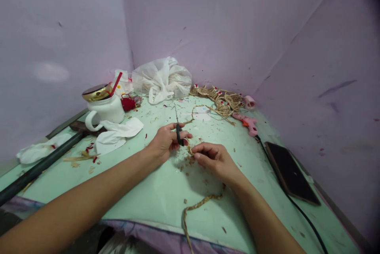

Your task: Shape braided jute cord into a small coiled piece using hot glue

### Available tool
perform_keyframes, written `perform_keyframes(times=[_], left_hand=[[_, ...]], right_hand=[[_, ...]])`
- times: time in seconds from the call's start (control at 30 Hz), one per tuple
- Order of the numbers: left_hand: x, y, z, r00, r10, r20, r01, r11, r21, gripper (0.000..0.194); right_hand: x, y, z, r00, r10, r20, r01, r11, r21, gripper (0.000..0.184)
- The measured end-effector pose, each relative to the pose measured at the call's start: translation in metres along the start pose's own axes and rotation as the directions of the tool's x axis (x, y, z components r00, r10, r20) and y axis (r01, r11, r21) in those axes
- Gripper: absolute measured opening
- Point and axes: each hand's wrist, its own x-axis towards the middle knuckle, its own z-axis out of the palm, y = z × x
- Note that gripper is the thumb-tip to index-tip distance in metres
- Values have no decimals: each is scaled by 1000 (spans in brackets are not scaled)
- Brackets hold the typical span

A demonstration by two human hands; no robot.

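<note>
Left hand [162,143] grips scissors [178,135]; right hand's [218,163] fingers pinch braided straw cord [189,148], likely light, pliable, fray-prone, best held near the worked end.

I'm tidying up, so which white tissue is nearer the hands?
The tissue by the mug; the other lies farther left, beside the black pole.

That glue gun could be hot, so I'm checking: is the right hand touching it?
Apart. The head view shows a wide stretch of green tabletop between the right hand and the pink glue gun.
</note>
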Motion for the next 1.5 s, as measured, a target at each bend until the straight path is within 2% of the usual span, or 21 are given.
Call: perform_keyframes(times=[0.07, 0.17, 0.3, 0.4, 0.53, 0.67, 0.77, 0.93, 1.0, 1.2, 1.5], left_hand=[[2, 2, -1, 996, 82, -21, -82, 997, 10, 42], [2, 8, -4, 977, 210, -45, -204, 973, 110, 45], [2, 13, -6, 940, 342, 5, -332, 909, 250, 43], [3, 13, -8, 912, 407, 50, -406, 878, 253, 41], [6, 11, -10, 906, 405, 124, -421, 893, 158, 39], [3, 8, -6, 903, 403, 147, -421, 898, 127, 38], [-1, 6, -1, 910, 373, 180, -398, 907, 135, 37], [-1, 1, 1, 924, 302, 235, -335, 936, 112, 38], [1, 2, -1, 934, 285, 213, -311, 946, 95, 40], [10, 7, -7, 957, 286, 47, -285, 958, -17, 44], [19, 9, -16, 933, 358, 33, -358, 933, 22, 46]], right_hand=[[0, 1, 2, 999, 36, 16, -36, 999, -10, 17], [1, 3, 3, 998, 68, -10, -68, 998, -15, 18], [2, 4, 4, 997, 78, 17, -78, 997, 22, 21], [2, 5, 5, 997, 82, 16, -82, 996, 33, 22], [2, 6, 2, 997, 71, 3, -71, 997, 38, 24], [2, 8, 0, 999, 39, 22, -40, 999, 28, 26], [2, 9, 2, 1000, 7, 13, -7, 1000, -16, 25], [3, 6, 5, 998, 41, -52, -45, 996, -73, 17], [3, 5, 5, 997, 39, -66, -45, 996, -81, 16], [3, 4, 5, 996, 40, -76, -49, 992, -116, 11], [1, 3, 5, 997, 43, -64, -49, 993, -106, 15]])
